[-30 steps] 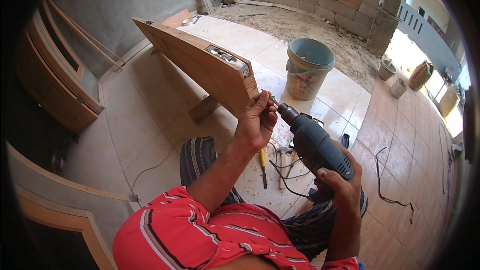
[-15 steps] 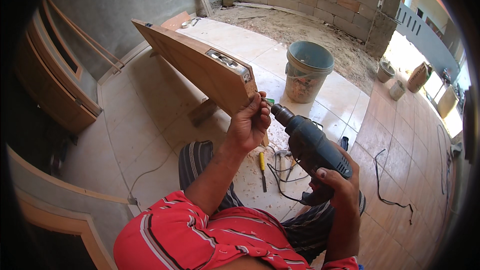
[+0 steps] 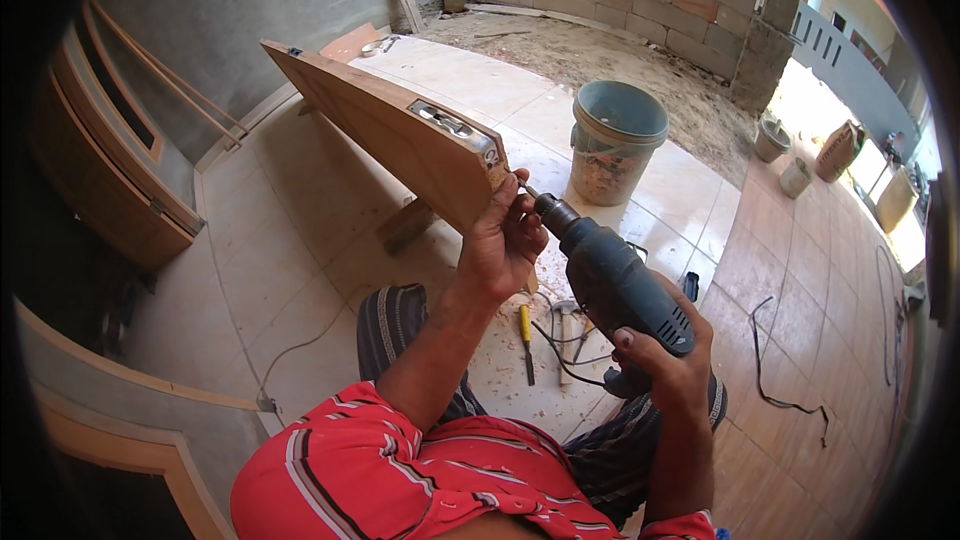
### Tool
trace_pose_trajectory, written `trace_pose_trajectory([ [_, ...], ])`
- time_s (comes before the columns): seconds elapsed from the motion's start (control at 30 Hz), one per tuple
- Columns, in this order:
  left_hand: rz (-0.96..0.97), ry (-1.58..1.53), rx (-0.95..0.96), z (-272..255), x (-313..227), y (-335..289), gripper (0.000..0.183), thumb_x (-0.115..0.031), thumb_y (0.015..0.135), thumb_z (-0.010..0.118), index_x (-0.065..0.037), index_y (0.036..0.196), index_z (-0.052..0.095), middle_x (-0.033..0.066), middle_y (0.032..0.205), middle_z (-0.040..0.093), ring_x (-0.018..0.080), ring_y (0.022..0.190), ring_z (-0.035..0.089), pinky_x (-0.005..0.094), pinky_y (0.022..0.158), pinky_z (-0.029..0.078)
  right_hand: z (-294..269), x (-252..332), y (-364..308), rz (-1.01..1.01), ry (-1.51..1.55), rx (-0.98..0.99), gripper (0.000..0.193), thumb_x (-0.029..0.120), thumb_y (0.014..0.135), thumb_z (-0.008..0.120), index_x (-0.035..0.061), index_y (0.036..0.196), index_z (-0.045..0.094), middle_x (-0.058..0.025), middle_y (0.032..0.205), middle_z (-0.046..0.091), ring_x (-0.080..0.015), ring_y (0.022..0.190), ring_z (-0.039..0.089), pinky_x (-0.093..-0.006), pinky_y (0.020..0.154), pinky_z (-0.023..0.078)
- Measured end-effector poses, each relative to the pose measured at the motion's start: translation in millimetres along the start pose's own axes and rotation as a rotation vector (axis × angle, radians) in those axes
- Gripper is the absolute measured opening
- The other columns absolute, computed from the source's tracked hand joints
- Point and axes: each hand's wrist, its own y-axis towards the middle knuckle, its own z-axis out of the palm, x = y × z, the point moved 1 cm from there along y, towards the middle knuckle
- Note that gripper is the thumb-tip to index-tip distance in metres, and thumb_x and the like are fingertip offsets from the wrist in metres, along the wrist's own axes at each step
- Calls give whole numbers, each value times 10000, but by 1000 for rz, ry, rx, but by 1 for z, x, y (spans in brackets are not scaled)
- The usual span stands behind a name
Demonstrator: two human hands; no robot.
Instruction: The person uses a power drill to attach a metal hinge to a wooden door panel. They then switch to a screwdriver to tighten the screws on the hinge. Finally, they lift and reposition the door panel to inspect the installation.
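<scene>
Wooden door (image 3: 380,130) end hides the drill (image 3: 615,285) bit; left hand (image 3: 500,245) steadies it, right hand (image 3: 665,365) grips the drill.

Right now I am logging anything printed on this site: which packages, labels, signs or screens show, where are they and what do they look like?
Sack or bag: far right by the bright opening, tan with a darker patch, standing slumped; too small to tell more.
Bucket: on the tiles beyond the drill, round, grey-green, faint pale marking on its side.
No signs or screens show.
</scene>
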Motion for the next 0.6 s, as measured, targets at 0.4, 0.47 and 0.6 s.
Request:
trace_pose_trajectory([
  [0.4,-3,-103,-12,2,-2,8,244,-276,1055,681,-169,1271,640,-48,824,685,66,705,666,226,626,569,6,2,10,-57,-54,24,718,114,798,871,-92,1419,574,-179,1182,734,-203,1028,729,-311,937,569],
  [0.47,-6,-106,-4,-1,-2,9,251,-275,1055,680,-170,1279,636,-53,821,682,61,706,663,225,627,571,6,4,11,-85,-69,27,723,118,799,873,-93,1421,571,-185,1191,731,-206,1036,729,-313,943,568],
  [0.6,-21,-113,12,-3,-4,10,249,-276,1054,679,-171,1276,638,-56,820,679,61,706,661,231,628,572,6,5,13,-102,-59,33,734,126,798,877,-96,1425,566,-194,1202,727,-211,1050,728,-315,954,567],
])
